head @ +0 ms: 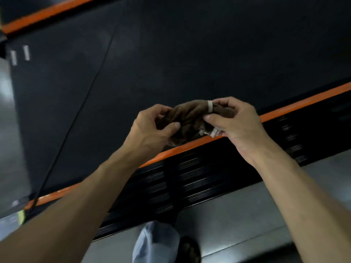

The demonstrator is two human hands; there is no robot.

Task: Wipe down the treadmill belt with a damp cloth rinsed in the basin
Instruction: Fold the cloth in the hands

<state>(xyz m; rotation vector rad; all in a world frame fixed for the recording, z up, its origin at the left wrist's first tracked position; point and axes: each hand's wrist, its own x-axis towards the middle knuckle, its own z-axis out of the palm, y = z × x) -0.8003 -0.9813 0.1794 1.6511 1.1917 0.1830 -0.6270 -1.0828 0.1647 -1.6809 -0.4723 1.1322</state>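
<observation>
- Holding a bunched brown cloth [191, 118] between both hands above the near edge of the treadmill belt [171, 59], just over the orange side stripe [190, 147]; the cloth touches neither belt nor stripe, as far as the view shows.
- Left hand [153, 128]: fingers curled round the left end of the wad, thumb pressed on its front.
- Right hand [233, 118]: thumb and fingertips pinched on the right end, where a pale band [209, 106] circles the fabric — whether it is a rubber band or a sewn loop cannot be told.
- Handling, as a judgement: the cloth looks soft, limp and light, ribbed or twisted in texture, with a small whitish tag [212, 132] at its lower right; if damp it will sag and cling, so it is best gathered into a palm-sized pad and pressed flat rather than held by a corner.
- Belt: matt black, flat, faintly smeared, crossed by one thin diagonal seam [91, 88].
- Side rail [190, 179]: black, with ribbed grip lines — a harder, ridged surface beside grey floor [247, 215].
- No basin is in view.
</observation>
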